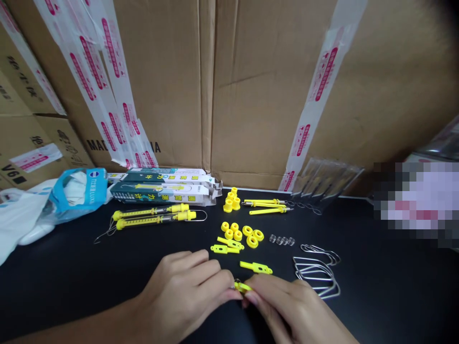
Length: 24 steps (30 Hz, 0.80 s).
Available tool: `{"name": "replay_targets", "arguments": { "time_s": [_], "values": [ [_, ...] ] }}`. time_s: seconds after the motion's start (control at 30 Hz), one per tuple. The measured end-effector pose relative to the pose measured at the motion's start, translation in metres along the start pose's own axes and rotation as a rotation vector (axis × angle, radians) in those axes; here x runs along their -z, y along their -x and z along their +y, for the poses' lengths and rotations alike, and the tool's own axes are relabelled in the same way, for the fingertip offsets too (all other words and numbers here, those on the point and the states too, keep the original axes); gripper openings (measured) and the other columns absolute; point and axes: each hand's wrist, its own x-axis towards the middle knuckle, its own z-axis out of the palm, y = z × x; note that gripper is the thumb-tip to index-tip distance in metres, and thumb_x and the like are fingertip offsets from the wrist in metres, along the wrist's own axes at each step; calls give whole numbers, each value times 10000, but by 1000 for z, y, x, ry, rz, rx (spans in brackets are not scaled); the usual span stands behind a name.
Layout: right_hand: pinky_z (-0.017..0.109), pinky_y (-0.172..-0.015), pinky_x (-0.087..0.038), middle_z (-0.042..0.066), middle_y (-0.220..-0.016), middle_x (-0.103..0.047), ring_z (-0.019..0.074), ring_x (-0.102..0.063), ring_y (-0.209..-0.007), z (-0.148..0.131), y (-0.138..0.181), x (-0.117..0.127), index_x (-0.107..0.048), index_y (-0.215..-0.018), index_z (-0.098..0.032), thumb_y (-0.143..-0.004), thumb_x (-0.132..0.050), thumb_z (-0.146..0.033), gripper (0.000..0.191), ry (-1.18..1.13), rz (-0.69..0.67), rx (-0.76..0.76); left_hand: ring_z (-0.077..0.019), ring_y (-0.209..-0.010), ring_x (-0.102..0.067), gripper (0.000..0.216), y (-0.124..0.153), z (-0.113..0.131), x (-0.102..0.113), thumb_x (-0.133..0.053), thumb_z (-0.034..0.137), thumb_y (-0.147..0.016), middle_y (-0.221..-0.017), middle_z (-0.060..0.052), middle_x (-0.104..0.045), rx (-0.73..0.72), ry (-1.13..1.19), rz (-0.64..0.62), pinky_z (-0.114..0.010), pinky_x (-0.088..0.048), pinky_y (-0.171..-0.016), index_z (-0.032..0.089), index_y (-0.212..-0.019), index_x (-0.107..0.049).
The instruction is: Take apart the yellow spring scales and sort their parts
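My left hand [195, 289] and my right hand [287, 303] meet low in the middle, both with fingers pinched. Between their fingertips shows a small yellow plastic piece [243, 286], with a thin metal loop at its left end. The right fingers grip the yellow piece. What the left fingers pinch at the metal end is mostly hidden. Just beyond the hands lies a flat yellow plastic tab [256, 267] with a hole. Two similar yellow tabs [225, 249] lie behind it. Several yellow rings [253, 235] and short yellow sleeves [229, 233] are grouped farther back.
Small coil springs [282, 240] and bent metal hooks [317, 277] lie at right. Behind are yellow rods with springs [268, 209] and yellow caps [232, 200]. Two assembled spring scales [154, 220], printed boxes [161, 191] and a plastic bag [77, 196] lie left. Cardboard boxes [172, 86] stand behind.
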Motion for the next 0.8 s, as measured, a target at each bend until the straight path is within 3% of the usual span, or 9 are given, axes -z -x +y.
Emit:
{"name": "replay_targets", "arguments": {
  "time_s": [0.27,0.43,0.57,0.7,0.8],
  "values": [
    [192,-534,-494,-46,-644,-687,113,-625,-521,-10,0,15,-643,-746,-251,-1028,-391,-226,379,-144,-11,-102,-141,-585,-474,215,1,-2,1,-517,303,-1034,-647,53,-580,-54,-41,-29,-313,-275,-514,199,-871,-612],
    [197,-396,-401,-31,-517,-604,124,-555,-458,-7,4,22,-721,-656,-261,-1031,-430,-390,491,-158,-79,-167,-140,-574,-468,195,-1,0,4,-524,284,-1030,-656,53,-599,-107,-62,-43,-324,-234,-507,201,-877,-612],
    [200,-369,-354,-31,-481,-542,117,-499,-427,-2,8,17,-706,-589,-256,-1030,-408,-461,570,-142,-42,-177,-138,-566,-481,207,-2,2,6,-504,268,-1039,-655,52,-618,-146,-88,-28,-327,-227,-501,196,-887,-624],
    [211,-365,-348,-42,-463,-533,119,-478,-403,-2,9,14,-692,-578,-258,-1020,-458,-374,514,-122,-24,-180,-133,-589,-490,224,0,2,4,-515,290,-1037,-667,55,-601,-110,-64,-72,-325,-239,-514,210,-850,-609],
    [214,-387,-386,-39,-546,-643,112,-507,-395,-5,9,15,-696,-614,-261,-1002,-466,-257,451,-127,-65,-185,-134,-601,-492,245,2,1,2,-504,299,-1042,-671,54,-590,-97,-53,-86,-326,-243,-518,210,-833,-598]
  ]
}}
